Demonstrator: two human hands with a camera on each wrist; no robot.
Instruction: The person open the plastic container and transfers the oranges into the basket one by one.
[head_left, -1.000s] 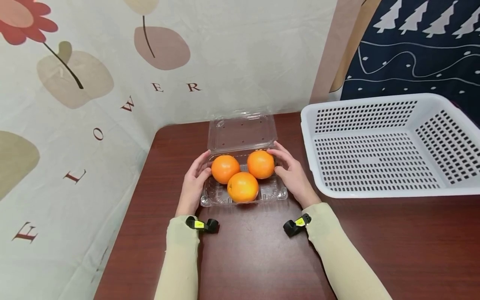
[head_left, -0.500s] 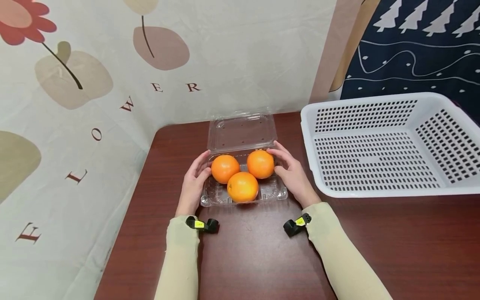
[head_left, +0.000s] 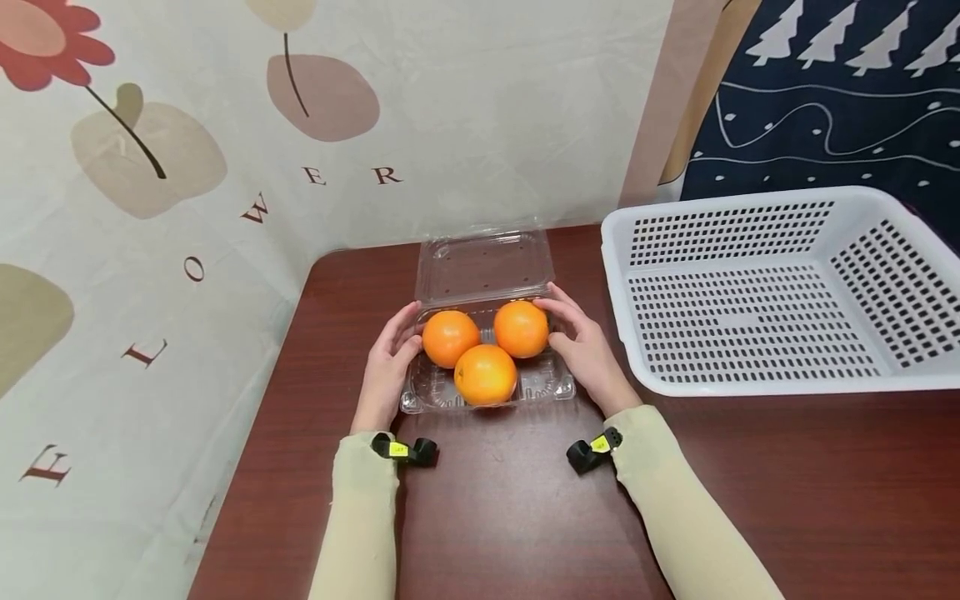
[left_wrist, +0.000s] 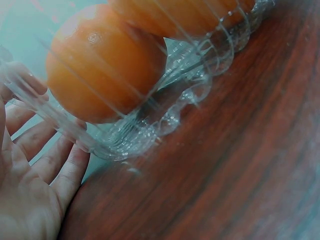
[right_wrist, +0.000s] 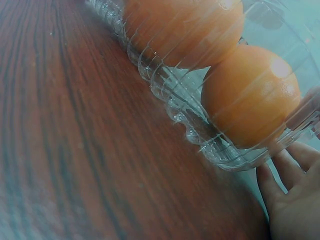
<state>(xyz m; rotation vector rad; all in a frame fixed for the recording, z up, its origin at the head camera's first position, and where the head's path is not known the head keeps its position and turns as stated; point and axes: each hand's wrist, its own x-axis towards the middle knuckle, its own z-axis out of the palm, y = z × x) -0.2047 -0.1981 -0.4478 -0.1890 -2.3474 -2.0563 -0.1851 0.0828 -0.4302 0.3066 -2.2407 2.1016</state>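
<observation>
Head view, taking the clear plastic container [head_left: 542, 388] as your dial's centre: it sits on the dark red-brown table [head_left: 480, 525], and your left hand [head_left: 385, 373] holds its wall at nine o'clock while your right hand [head_left: 591, 360] holds the wall at three. Each of your thumbs lies on the near part of its side, with the other fingers reaching farther along the edge; your wrist views show those fingers spread outside the clear plastic, so both grips are on the container, with the oranges between them. Inside, one orange [head_left: 451, 338] sits at ten o'clock, a second orange [head_left: 521, 329] at two with a gap between the pair, and a third orange [head_left: 485, 375] at six, close in front of both. You have the clear lid [head_left: 483, 265] folded back at twelve, towards the pale printed cloth [head_left: 510, 108]. Out between two and three o'clock, past your right hand, stands a white perforated basket [head_left: 787, 387], with a navy tree-patterned cloth [head_left: 825, 112] behind it. Your pale sleeves [head_left: 367, 517] come in from seven and five, a black wrist device [head_left: 423, 452] with a yellow label on each.
</observation>
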